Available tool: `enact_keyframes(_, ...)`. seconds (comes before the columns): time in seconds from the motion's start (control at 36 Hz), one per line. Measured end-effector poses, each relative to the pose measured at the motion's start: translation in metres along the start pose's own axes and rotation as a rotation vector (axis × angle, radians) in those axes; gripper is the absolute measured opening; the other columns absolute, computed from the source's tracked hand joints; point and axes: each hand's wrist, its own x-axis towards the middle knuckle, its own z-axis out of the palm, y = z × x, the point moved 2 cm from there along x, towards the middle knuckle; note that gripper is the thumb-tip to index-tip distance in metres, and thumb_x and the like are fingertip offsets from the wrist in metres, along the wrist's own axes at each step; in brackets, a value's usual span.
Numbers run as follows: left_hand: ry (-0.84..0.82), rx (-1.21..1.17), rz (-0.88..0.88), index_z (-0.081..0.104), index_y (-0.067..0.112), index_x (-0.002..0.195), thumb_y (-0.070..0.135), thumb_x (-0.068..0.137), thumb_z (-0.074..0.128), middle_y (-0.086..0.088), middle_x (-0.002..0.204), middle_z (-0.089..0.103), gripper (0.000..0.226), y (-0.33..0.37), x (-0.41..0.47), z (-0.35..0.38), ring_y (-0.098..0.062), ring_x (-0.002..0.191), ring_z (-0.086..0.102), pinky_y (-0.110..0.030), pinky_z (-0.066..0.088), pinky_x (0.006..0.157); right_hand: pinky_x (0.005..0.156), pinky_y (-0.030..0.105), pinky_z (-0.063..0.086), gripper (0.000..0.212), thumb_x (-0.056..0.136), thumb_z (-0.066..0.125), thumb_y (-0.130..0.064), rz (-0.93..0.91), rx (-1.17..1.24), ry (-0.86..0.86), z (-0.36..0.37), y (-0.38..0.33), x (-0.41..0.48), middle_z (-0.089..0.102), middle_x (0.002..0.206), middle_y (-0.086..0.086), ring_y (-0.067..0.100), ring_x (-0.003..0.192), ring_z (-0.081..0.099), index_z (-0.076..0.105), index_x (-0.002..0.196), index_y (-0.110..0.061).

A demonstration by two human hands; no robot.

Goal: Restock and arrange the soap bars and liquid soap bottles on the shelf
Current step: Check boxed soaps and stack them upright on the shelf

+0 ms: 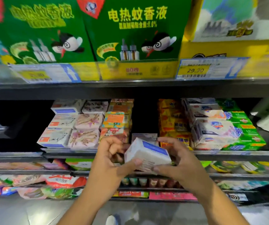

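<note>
A white soap bar pack with a blue label [147, 153] is held in front of the middle shelf [65, 154]. My left hand [112, 158] grips its left end, thumb under the pack. My right hand [176, 161] grips its right side, fingers curled over the top and thumb below. Just behind the pack, one similar bar [144, 137] lies low in a dark gap between the soap stacks. Left of the gap stand orange soap boxes [116, 120], pink floral bars [86, 129] and white bars [57, 129]. Right of it are yellow-orange bars [171, 120], white shield-logo bars [211, 127] and green packs [244, 127].
Green mosquito-liquid boxes [130, 30] and a yellow box [236, 46] fill the upper shelf, with a 29.30 price tag [195, 70] on its edge. Lower shelves hold soft packets [62, 182] and small bottles [146, 182]. A dark empty bay [13, 127] lies at the far left.
</note>
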Motion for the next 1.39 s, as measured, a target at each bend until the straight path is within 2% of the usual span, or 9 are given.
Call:
enact_keyframes(0.08,-0.063,0.019,0.002,0.053,0.037,0.094,0.041,0.049,0.093,-0.008,0.093,0.053,0.06,-0.002,0.005,-0.013,-0.032,0.097,0.056,-0.052,0.054,0.078,0.092,0.046,0.054,0.074,0.054,0.089,-0.035,-0.112,0.028,0.083,0.001,-0.026,0.008,0.072,0.104,-0.002,0.014,0.104,0.067,0.058,0.12,-0.048)
enact_keyframes(0.22,-0.192,0.11,0.009,0.05,0.051,0.104,0.036,0.053,0.09,0.017,0.1,0.071,0.067,-0.003,0.011,-0.029,-0.007,0.098,0.068,-0.028,0.056,0.074,0.075,0.029,0.056,0.077,0.061,0.09,-0.017,-0.229,0.071,0.031,0.04,-0.063,0.023,0.07,0.102,0.0,0.017,0.094,0.07,0.055,0.126,-0.04)
enact_keyframes(0.36,-0.198,0.265,0.002,0.041,0.06,0.104,0.044,0.054,0.088,0.019,0.106,0.068,0.071,-0.008,0.019,-0.054,-0.007,0.099,0.068,-0.038,0.058,0.082,0.078,0.017,0.053,0.079,0.064,0.092,-0.01,-0.231,-0.158,-0.082,0.09,-0.073,0.028,0.066,0.105,-0.016,0.003,0.102,0.065,0.054,0.123,-0.047)
enact_keyframes(0.53,-0.045,0.177,0.057,0.047,0.041,0.11,0.036,0.053,0.093,0.017,0.108,0.066,0.074,-0.007,0.029,-0.108,-0.003,0.1,0.065,-0.022,0.053,0.079,0.082,0.026,0.055,0.063,0.056,0.088,-0.035,-0.26,-0.099,0.026,0.099,-0.077,0.049,0.07,0.107,-0.006,0.012,0.1,0.068,0.063,0.112,-0.048)
enact_keyframes(0.69,0.029,-0.265,-0.021,0.059,0.015,0.107,0.028,0.055,0.086,-0.02,0.095,0.07,0.061,0.013,0.046,-0.146,-0.026,0.088,0.069,-0.036,0.057,0.072,0.066,0.022,0.054,0.052,0.06,0.085,-0.03,-0.104,0.06,0.074,0.128,-0.083,0.066,0.076,0.094,0.001,0.013,0.084,0.072,0.066,0.108,-0.022)
enact_keyframes(0.92,-0.137,-0.002,-0.49,0.068,0.022,0.105,0.038,0.095,0.063,-0.017,0.057,0.059,0.02,0.0,0.052,-0.185,-0.022,0.047,0.052,-0.026,0.036,0.044,0.076,0.023,0.04,0.043,0.075,0.07,-0.052,0.223,-0.113,0.054,0.177,-0.069,0.077,0.072,0.102,0.005,0.018,0.1,0.065,0.072,0.096,-0.014)
enact_keyframes(1.08,-0.237,-0.013,-0.319,0.069,0.016,0.114,0.027,0.093,0.066,-0.005,0.106,0.075,0.024,0.004,0.055,-0.212,-0.023,0.068,0.065,-0.023,0.051,0.053,0.077,0.021,0.049,0.027,0.087,0.071,-0.037,0.134,-0.057,0.006,0.191,-0.076,0.085,0.075,0.093,-0.003,0.016,0.09,0.07,0.066,0.108,-0.021)
enact_keyframes(1.25,-0.153,0.111,0.042,0.062,0.025,0.117,0.027,0.078,0.072,0.008,0.107,0.073,0.041,0.014,0.065,-0.235,-0.016,0.097,0.07,-0.031,0.059,0.082,0.081,0.044,0.058,0.056,0.082,0.052,-0.06,0.21,0.186,-0.022,0.21,-0.089,0.096,0.074,0.104,0.015,0.027,0.09,0.07,0.069,0.117,-0.02)
enact_keyframes(1.39,-0.099,0.064,0.193,0.066,0.045,0.103,0.023,0.071,0.077,0.012,0.109,0.071,0.04,0.008,0.063,-0.244,-0.01,0.102,0.068,-0.023,0.054,0.088,0.061,0.035,0.059,0.05,0.083,0.055,-0.054,0.266,0.19,-0.092,0.227,-0.088,0.102,0.075,0.096,0.014,0.028,0.073,0.07,0.056,0.122,-0.023)
